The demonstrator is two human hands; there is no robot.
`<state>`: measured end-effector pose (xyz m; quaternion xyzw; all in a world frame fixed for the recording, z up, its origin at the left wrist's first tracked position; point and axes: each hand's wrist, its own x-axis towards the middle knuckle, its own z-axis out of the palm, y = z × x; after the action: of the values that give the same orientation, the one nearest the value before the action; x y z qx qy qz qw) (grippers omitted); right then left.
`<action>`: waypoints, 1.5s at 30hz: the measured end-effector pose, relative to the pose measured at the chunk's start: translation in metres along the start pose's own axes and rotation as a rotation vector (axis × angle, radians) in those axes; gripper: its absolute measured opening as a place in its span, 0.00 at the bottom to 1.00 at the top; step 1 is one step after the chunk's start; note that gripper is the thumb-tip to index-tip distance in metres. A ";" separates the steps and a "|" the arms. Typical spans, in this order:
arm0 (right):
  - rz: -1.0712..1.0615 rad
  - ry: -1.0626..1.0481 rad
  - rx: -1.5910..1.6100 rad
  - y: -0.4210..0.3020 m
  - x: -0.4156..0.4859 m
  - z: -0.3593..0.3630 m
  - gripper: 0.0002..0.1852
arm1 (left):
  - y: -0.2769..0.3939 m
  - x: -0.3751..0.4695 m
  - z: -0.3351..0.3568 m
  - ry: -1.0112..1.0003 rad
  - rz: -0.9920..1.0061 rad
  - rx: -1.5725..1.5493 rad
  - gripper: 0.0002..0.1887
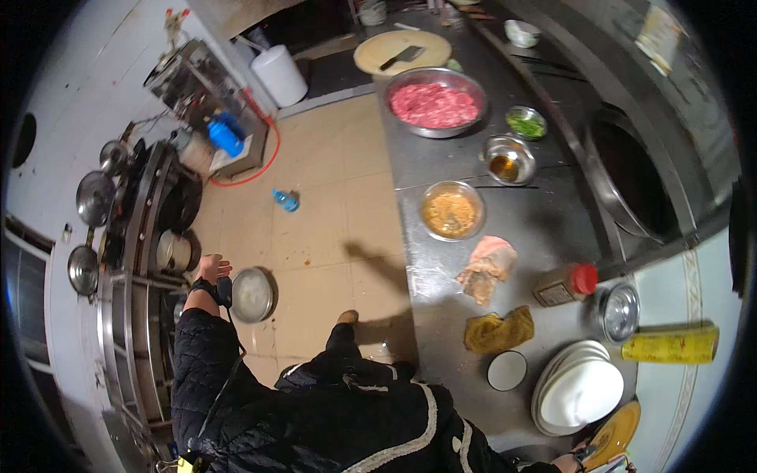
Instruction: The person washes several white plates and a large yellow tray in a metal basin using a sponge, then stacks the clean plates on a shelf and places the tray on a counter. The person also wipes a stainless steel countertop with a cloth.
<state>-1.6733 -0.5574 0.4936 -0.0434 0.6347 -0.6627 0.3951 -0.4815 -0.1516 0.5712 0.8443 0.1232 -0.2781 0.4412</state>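
My left hand point(214, 267) reaches out with its fingers apart and nothing in them, above the floor beside a round metal basin point(252, 294). At the bottom right edge my right hand point(569, 462) is partly cut off, close to a tan oval board or plate point(615, 434); whether it grips that cannot be told. Near it on the metal counter are stacked white plates point(582, 393), a white round dish point(507, 371), a yellow-brown cloth point(500, 331) and a pinkish cloth point(491, 260). A red-lidded jar point(556, 288) stands near a metal bowl point(620, 312).
Further along the counter point(426, 284) are a bowl of yellowish food in liquid point(452, 211), a large bowl of raw meat point(434, 105), and a cleaver point(403, 57) on a round board point(366, 53). A blue bottle point(285, 200) and a red hose point(278, 145) lie on the floor.
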 end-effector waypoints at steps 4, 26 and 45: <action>-0.017 -0.015 -0.031 0.003 -0.021 0.054 0.18 | -0.037 0.009 -0.068 0.167 -0.027 -0.034 0.23; -0.021 -1.031 -0.182 0.175 -0.507 0.746 0.19 | -0.092 0.336 -0.184 0.008 -0.319 -0.638 0.19; 0.783 -1.938 -1.046 0.851 -1.230 1.203 0.16 | -0.181 0.171 -0.098 0.983 -0.803 -1.535 0.17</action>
<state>0.2398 -0.7158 0.5237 -0.4898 0.2333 0.1567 0.8253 -0.3892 0.0267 0.3946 0.2473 0.7152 0.1288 0.6409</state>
